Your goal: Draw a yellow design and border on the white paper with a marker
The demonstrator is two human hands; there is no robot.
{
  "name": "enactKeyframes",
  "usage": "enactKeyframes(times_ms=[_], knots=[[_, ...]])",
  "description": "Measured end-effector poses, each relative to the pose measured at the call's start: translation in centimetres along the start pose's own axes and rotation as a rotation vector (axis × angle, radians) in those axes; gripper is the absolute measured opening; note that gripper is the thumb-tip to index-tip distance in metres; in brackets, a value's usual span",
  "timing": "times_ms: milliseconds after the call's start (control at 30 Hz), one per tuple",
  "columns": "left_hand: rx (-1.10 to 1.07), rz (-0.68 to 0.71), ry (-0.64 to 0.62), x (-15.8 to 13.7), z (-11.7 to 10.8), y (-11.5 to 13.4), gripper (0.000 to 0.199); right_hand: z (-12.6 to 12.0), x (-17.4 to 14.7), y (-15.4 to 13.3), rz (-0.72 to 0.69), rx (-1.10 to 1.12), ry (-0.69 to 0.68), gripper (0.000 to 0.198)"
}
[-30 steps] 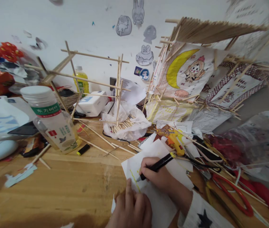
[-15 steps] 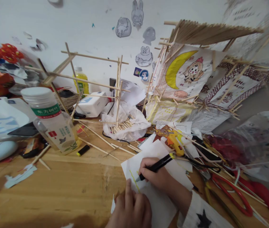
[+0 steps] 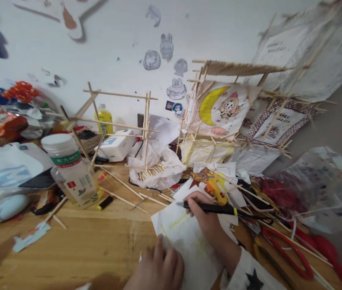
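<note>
My right hand (image 3: 202, 211) is closed around a black marker (image 3: 211, 207) with a yellow band. The marker lies tilted nearly flat, its tip at the upper part of a white sheet of paper (image 3: 189, 251). I cannot tell whether the tip touches the sheet. A yellow line runs along the sheet's left edge, and small yellow marks cross its upper part. My left hand (image 3: 160, 268) rests on the sheet's lower left edge, index finger stretched forward, holding nothing. A black marker cap (image 3: 105, 203) with a yellow end lies on the wooden table (image 3: 98, 241).
A plastic bottle (image 3: 71, 171) stands at the left, by a stick frame (image 3: 147, 117). Behind the paper are a bag of sticks (image 3: 155, 171), a yellow glue gun (image 3: 216, 187) and a decorated stick structure (image 3: 222, 108). Red-handled scissors (image 3: 288, 251) lie at the right.
The marker has moved from the left-edge line up to the sheet's upper part and leans flatter. My left hand stays on the paper. The view has tilted up.
</note>
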State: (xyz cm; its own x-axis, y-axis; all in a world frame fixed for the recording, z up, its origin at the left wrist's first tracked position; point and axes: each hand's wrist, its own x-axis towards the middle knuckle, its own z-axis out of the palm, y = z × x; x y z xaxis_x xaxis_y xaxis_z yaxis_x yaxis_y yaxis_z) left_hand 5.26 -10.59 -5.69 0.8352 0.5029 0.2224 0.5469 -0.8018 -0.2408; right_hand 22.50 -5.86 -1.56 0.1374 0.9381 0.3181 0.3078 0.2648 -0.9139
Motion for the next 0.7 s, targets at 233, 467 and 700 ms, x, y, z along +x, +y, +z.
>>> enactKeyframes(times_ms=[233, 467, 700], knots=[[-0.19, -0.328, -0.139, 3.0, -3.2, -7.6, 0.024, -2.6, 1.6, 0.5, -0.104, -0.126, 0.329, 0.017], [-0.632, -0.454, -0.113, 2.7, -2.3, -10.1, 0.015, -3.4, 1.4, 1.1, -0.024, -0.171, 0.275, 0.027], [-1.018, -0.556, 0.102, 3.1, -0.8, -11.7, 0.015, -2.9, 1.2, 1.3, -0.261, -0.33, 0.153, 0.025]])
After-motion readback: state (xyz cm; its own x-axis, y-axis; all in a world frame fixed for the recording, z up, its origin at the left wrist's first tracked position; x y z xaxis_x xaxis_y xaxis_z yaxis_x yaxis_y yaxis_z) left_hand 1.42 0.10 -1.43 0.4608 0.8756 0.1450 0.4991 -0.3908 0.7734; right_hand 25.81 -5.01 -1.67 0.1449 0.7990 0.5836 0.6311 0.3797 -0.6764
